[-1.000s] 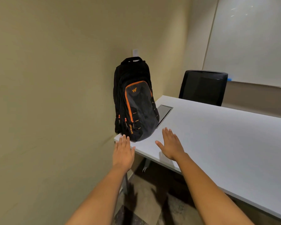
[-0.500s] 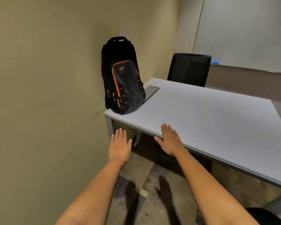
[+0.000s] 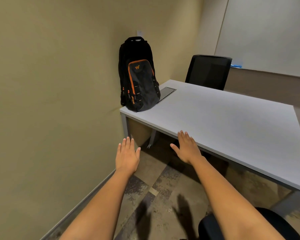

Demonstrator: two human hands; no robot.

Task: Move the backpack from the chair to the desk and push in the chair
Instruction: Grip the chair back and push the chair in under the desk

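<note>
A black backpack [image 3: 139,78] with orange trim stands upright on the left corner of the white desk [image 3: 232,122], leaning against the beige wall. My left hand [image 3: 127,155] hovers flat and open over the floor, in front of the desk's near edge. My right hand [image 3: 187,147] is open too, palm down, fingertips level with the desk's near edge. Neither hand touches the backpack. Part of a black chair [image 3: 274,222] shows at the bottom right, under my right forearm and out from the desk.
A second black chair [image 3: 208,71] stands behind the desk's far side. A grey cable hatch [image 3: 166,92] is set into the desk beside the backpack. A whiteboard [image 3: 267,35] hangs on the back wall. The beige wall [image 3: 50,101] runs close on the left.
The view has pulled back from the desk and the backpack now looks farther away. Both hands stay open and have drawn back to the desk's near edge. The near chair has come into view.
</note>
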